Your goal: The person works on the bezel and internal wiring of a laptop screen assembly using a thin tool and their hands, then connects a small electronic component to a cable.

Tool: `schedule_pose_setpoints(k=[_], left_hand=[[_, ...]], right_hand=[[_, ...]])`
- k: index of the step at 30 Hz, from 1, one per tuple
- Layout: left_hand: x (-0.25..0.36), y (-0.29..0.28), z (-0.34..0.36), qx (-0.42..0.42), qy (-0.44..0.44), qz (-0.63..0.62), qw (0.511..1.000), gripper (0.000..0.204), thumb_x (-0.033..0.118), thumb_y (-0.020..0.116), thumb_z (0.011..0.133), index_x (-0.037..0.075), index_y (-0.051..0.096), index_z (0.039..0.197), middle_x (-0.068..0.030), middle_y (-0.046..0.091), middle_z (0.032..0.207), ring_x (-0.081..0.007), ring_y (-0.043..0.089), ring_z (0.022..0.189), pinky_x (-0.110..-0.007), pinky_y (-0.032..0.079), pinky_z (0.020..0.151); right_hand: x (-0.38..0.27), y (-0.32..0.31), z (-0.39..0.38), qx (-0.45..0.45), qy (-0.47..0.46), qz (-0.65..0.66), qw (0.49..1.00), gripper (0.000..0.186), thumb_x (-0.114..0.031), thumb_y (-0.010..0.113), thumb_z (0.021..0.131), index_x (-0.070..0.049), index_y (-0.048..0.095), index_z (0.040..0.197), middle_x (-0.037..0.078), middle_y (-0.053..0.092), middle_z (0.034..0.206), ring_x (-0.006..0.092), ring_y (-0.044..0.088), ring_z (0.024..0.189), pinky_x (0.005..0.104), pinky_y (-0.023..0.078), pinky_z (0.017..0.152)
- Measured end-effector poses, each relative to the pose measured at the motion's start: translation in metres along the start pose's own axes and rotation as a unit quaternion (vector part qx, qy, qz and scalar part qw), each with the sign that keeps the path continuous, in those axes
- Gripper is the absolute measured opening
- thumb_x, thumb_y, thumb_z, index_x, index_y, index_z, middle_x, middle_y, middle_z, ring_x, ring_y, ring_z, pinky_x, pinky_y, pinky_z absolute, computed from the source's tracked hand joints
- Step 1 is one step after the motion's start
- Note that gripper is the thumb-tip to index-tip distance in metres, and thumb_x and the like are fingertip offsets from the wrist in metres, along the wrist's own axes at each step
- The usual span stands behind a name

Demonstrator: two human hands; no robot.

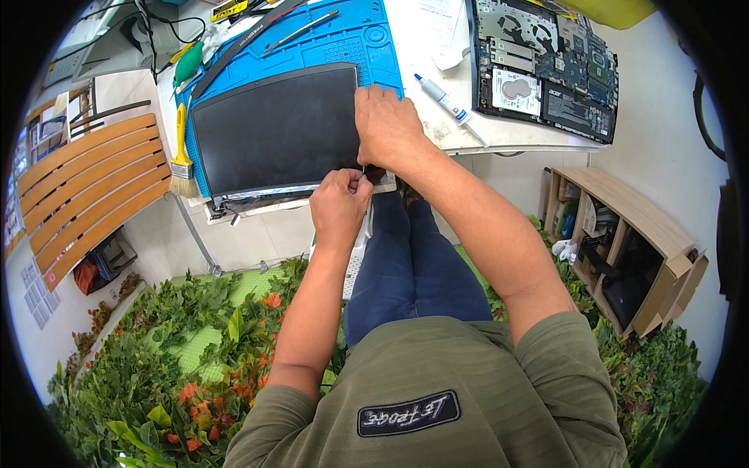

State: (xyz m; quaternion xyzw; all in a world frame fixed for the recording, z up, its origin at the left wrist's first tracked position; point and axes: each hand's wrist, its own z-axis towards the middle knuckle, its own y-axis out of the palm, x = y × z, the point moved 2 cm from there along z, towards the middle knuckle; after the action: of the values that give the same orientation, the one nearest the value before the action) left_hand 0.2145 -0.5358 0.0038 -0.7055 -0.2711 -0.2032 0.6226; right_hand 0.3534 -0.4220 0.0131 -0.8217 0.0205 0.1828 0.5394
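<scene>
A dark laptop screen panel lies face up at the near edge of the blue work mat, a loose cable end at its lower left corner. My right hand is closed at the panel's right edge, its knuckles up and fingertips mostly hidden. Just below it, at the lower right corner, my left hand is closed in a pinch. A thin, pale sliver shows between the two hands, too small to name. What either hand holds is hidden by the fingers.
Right of the mat lie a glue-like syringe tube and an opened laptop base. A yellow-handled brush, green air blower, dark strip and metal tweezers lie left and behind. A wooden shelf stands right.
</scene>
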Motion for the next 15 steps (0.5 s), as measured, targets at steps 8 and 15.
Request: schedule_pose_setpoints(k=[8,15], left_hand=[[0.0,0.003,0.006,-0.033,-0.065,-0.003,0.997,0.019,0.014,0.078,0.089,-0.004,0.081,0.093,-0.0155,0.079,0.079,-0.0254,0.076,0.068,-0.037,0.06,0.07],[0.003,-0.002,-0.006,-0.027,-0.075,-0.006,0.997,0.019,0.015,0.082,0.089,-0.002,0.084,0.099,-0.015,0.08,0.084,-0.0226,0.078,0.072,-0.036,0.061,0.071]], right_hand=[[0.007,0.005,-0.008,0.045,-0.03,0.029,0.998,0.082,-0.026,0.105,0.06,0.0,0.059,0.124,0.017,0.068,0.122,0.0354,0.071,0.117,0.0472,0.063,0.09],[-0.004,0.004,-0.007,0.016,0.01,-0.016,1.0,0.066,-0.023,0.094,0.072,-0.004,0.062,0.126,0.011,0.068,0.122,0.0278,0.069,0.115,0.0447,0.058,0.089]])
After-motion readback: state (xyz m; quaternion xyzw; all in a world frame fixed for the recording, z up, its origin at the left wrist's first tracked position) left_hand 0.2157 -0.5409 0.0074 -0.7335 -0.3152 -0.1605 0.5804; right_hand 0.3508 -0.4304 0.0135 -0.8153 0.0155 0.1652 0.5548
